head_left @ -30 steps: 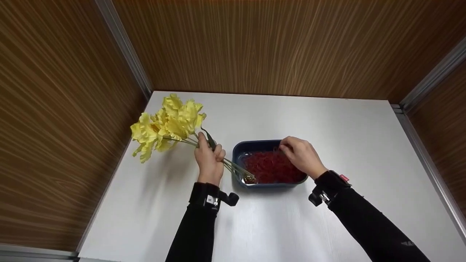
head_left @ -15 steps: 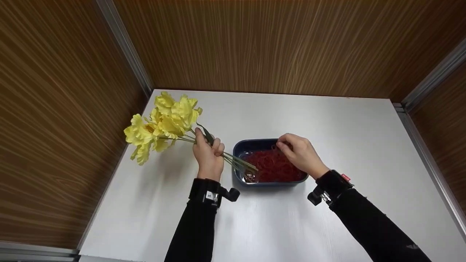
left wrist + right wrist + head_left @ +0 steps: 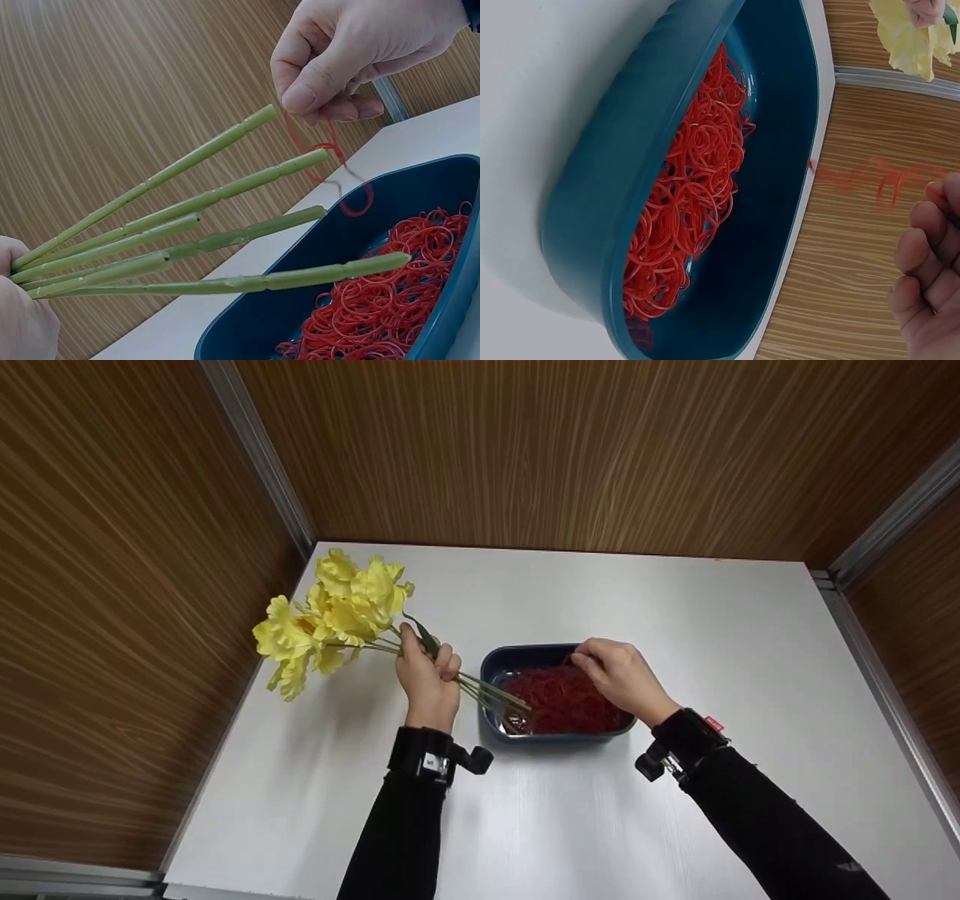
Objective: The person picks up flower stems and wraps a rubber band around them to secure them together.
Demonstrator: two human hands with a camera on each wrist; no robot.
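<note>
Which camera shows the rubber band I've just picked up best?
The left wrist view: the rubber band dangles sharp from the right hand, above the tray. The right wrist view shows it blurred; in the head view the hand hides it.

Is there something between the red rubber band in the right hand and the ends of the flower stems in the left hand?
Nothing visible does. The right hand pinches one red rubber band, which hangs in open air just beyond the cut ends of the flower stems that the left hand grips, above the blue tray.
</note>
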